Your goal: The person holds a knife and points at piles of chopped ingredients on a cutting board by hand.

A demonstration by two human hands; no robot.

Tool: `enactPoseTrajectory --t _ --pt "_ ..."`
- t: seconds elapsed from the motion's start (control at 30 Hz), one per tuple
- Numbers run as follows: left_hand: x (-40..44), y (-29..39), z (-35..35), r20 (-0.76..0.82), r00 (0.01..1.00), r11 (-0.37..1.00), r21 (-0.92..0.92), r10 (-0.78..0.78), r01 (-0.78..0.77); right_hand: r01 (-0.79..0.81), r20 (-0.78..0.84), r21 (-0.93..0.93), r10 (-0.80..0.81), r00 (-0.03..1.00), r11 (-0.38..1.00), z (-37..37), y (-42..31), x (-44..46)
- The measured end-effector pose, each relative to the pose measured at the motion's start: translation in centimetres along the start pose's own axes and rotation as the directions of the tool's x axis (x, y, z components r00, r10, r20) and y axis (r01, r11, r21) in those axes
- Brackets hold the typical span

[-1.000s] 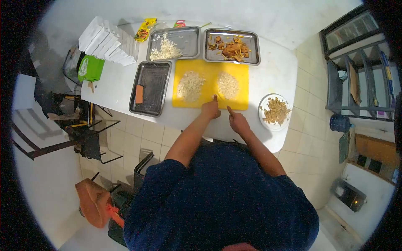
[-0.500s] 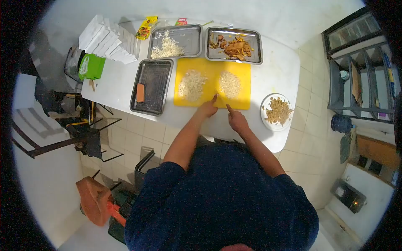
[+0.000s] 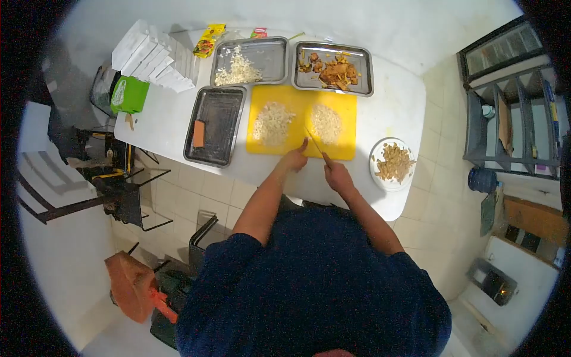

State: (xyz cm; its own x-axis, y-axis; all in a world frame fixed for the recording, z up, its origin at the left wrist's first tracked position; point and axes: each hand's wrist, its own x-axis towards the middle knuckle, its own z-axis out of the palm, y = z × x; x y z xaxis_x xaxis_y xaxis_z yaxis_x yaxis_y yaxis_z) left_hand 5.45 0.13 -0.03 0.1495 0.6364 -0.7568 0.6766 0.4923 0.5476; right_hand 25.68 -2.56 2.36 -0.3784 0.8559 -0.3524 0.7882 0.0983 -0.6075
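My right hand (image 3: 338,175) is closed round the handle of a knife (image 3: 313,140), at the front edge of a yellow cutting board (image 3: 302,98). The thin blade points away from me and to the left, over the board. Beside it, my left hand (image 3: 295,158) is at the board's front edge with one finger stretched out; its other fingers are partly hidden. Two heaps of finely chopped pale food lie on the board: a larger left heap (image 3: 273,124) and a smaller right heap (image 3: 326,124) close to the blade.
Behind the board stand a metal tray (image 3: 275,53) of pale pieces and another tray (image 3: 303,80) of browned pieces. A dark tray (image 3: 220,119) holding an orange-brown block (image 3: 198,134) is at left. A white plate (image 3: 392,182) of chopped brownish food stands right. White boxes (image 3: 151,56) stand back left.
The knife blade now shows clearly over the board, slanting from my right hand; it was hard to make out before. My right hand has turned slightly. The heaps look unchanged.
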Motion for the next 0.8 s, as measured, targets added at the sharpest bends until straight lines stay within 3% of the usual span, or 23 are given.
enactPoseTrajectory --t 0.1,0.2,0.3,0.4,0.5,0.6,0.7,0.8 --pt "0.1 -0.6 0.5 0.011 1.0 0.999 -0.038 0.012 -0.012 0.05 -0.038 0.04 -0.049 0.998 0.998 1.6 1.6 0.2" --pt "1.7 -2.0 1.6 -0.085 0.994 0.992 0.106 0.07 -0.061 0.034 0.016 0.012 -0.034 0.999 0.999 1.3 1.3 2.6" --pt "1.5 -1.8 1.9 -0.196 0.969 0.937 0.34 0.153 -0.08 0.173 -0.135 0.147 -0.154 0.979 0.974 1.0 1.1 3.5" --pt "0.8 -1.0 1.7 -0.323 0.929 0.935 0.349 0.18 -0.06 0.291 -0.274 0.23 -0.225 0.935 0.929 1.2 1.6 2.9" --pt "0.9 0.3 0.3 -0.316 0.941 0.953 0.304 0.118 -0.017 0.062 -0.111 0.147 -0.046 0.993 0.987 0.3 1.9 0.7" --pt "1.0 0.9 -0.5 -0.444 0.884 0.962 0.273 0.147 -0.023 0.021 -0.089 0.214 -0.002 0.996 0.977 -0.1 2.2 -1.0" --pt "1.0 0.7 -1.1 -0.437 0.878 0.953 0.295 0.194 -0.063 -0.067 -0.065 0.203 0.082 0.994 0.977 -1.0 1.9 -2.2" --pt "-0.1 0.3 -0.4 -0.363 0.906 0.915 0.398 0.218 -0.061 -0.006 -0.084 0.14 0.018 0.996 0.99 -0.4 2.8 -2.4"
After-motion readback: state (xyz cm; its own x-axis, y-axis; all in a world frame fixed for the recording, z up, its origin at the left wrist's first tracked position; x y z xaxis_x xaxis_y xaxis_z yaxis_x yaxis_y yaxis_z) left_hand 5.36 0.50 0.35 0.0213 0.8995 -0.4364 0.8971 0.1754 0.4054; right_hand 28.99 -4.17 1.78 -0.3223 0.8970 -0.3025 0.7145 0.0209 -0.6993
